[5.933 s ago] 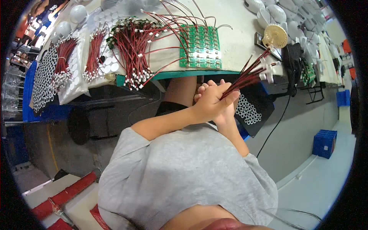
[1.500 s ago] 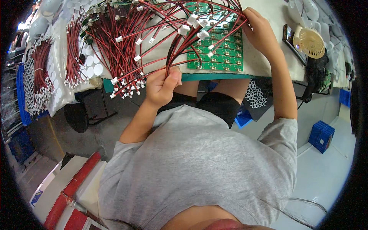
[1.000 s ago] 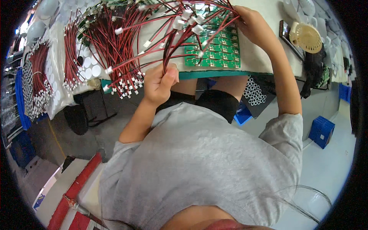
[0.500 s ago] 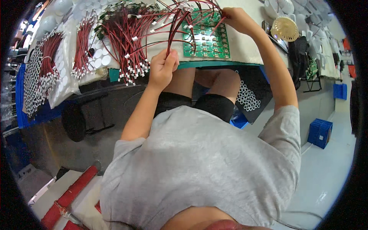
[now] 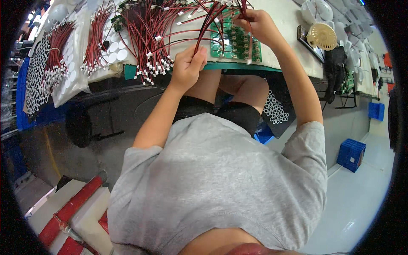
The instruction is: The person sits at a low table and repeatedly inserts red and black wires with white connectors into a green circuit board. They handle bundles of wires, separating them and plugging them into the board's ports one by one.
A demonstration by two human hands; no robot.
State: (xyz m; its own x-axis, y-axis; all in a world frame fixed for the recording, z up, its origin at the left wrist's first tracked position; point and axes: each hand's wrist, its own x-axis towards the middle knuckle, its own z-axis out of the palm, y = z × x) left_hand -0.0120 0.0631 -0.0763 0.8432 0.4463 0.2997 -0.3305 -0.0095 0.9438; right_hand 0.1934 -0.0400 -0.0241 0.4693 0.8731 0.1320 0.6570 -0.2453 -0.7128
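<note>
My left hand point(image 5: 188, 70) is closed round a bundle of red and black wires point(image 5: 207, 26) at the near edge of the bench. The wires arch up and away from its fist, and some carry white plugs. My right hand point(image 5: 260, 28) pinches red wires above a green circuit board panel point(image 5: 234, 42). One length hangs below those fingers, blurred, across the board's right part. A big heap of red wires with white connectors point(image 5: 148, 40) lies left of my left hand, its plugs drooping over the edge.
Farther left are two more wire bundles point(image 5: 58, 46) and bagged white discs point(image 5: 118, 54). A cream fan-like part point(image 5: 321, 36) and white housings point(image 5: 315, 12) sit at the right. Below the bench, white rings lie on a dark sheet point(image 5: 276, 107); a blue crate point(image 5: 351, 154) stands on the floor.
My right hand has moved left and a little nearer, over the board, and a wire length now hangs beneath it. My left hand keeps its grip. The whole view has shifted slightly.
</note>
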